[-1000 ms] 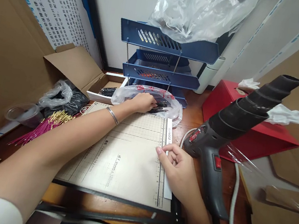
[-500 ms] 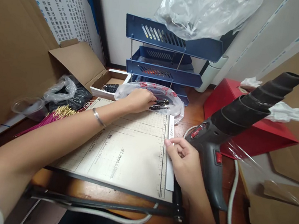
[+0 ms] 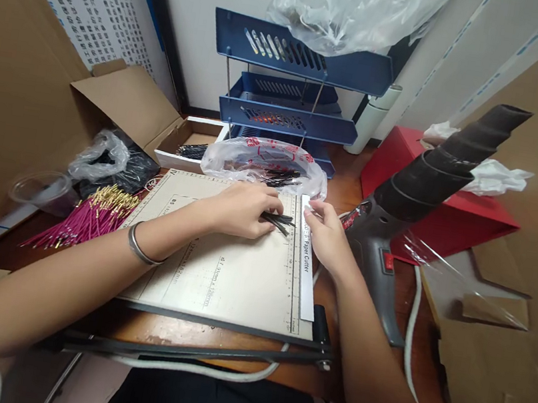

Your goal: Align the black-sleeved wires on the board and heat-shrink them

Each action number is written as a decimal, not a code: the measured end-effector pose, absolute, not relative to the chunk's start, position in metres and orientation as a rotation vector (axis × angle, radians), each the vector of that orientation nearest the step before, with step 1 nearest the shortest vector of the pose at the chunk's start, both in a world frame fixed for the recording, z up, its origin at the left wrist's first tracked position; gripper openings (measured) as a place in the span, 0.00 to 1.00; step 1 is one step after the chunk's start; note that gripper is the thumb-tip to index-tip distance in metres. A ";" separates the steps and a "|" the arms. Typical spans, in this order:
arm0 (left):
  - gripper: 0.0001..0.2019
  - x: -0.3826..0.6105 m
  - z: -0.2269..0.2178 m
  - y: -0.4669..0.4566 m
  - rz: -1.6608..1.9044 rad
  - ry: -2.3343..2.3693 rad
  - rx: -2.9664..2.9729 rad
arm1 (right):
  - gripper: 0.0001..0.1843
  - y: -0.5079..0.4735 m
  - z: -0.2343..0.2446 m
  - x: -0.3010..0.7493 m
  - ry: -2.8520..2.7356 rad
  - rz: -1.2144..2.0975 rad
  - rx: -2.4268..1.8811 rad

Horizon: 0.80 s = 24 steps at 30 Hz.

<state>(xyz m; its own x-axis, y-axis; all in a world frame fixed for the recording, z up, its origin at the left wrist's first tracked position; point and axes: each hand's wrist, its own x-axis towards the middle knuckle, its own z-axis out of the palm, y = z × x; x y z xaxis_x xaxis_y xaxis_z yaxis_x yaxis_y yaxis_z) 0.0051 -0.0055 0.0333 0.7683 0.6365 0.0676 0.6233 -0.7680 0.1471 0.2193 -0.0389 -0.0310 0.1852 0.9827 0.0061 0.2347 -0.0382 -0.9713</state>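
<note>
My left hand point(image 3: 250, 211) is closed on a small bunch of thin black cords point(image 3: 282, 222), whose ends stick out to the right above the paper cutter point(image 3: 247, 279). My right hand point(image 3: 329, 237) is by the cutter's right edge, with thumb and fingers a little apart at the upper end of the white printed strip point(image 3: 307, 274); I make out nothing in it. Just behind the board is a clear plastic bag point(image 3: 235, 159) with red print, and more black cords point(image 3: 280, 177) lie inside. The cutter's long black arm point(image 3: 206, 352) lies along the near side.
A grey heat gun point(image 3: 386, 226) stands at the right before a red tissue box point(image 3: 474, 215). Magenta cords with gold tips point(image 3: 89, 218) lie at left, near an open cardboard box point(image 3: 135, 101). Blue tray shelves point(image 3: 286, 120) and a pale bottle point(image 3: 373, 119) are behind.
My left hand has come out of the plastic bag toward me, now with black cords in it. My right hand has moved up along the white strip. The view has shifted slightly.
</note>
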 end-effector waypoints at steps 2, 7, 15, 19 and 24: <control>0.16 0.002 0.032 -0.002 0.193 0.923 2.772 | 0.21 -0.037 -0.040 0.218 -1.164 1.040 -1.378; 0.16 -0.008 0.022 0.000 0.336 0.848 2.656 | 0.30 -0.045 -0.048 0.214 -1.136 1.153 -1.240; 0.13 -0.001 0.002 -0.004 0.562 0.926 2.562 | 0.42 -0.055 -0.047 0.213 -1.260 1.126 -1.266; 0.11 0.004 -0.002 -0.006 0.600 0.935 2.531 | 0.41 -0.054 -0.047 0.213 -1.272 1.141 -1.247; 0.10 0.003 -0.002 -0.004 0.613 0.945 2.532 | 0.33 -0.049 -0.056 0.212 -1.210 1.127 -1.249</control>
<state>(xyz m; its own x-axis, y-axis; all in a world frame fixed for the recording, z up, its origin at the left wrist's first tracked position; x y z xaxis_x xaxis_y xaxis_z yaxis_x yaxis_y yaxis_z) 0.0034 -0.0039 -0.0023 0.6808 0.6820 0.2672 0.5219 -0.7076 0.4764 0.2116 -0.0492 -0.0559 0.0572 0.9980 0.0263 0.0440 0.0238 -0.9988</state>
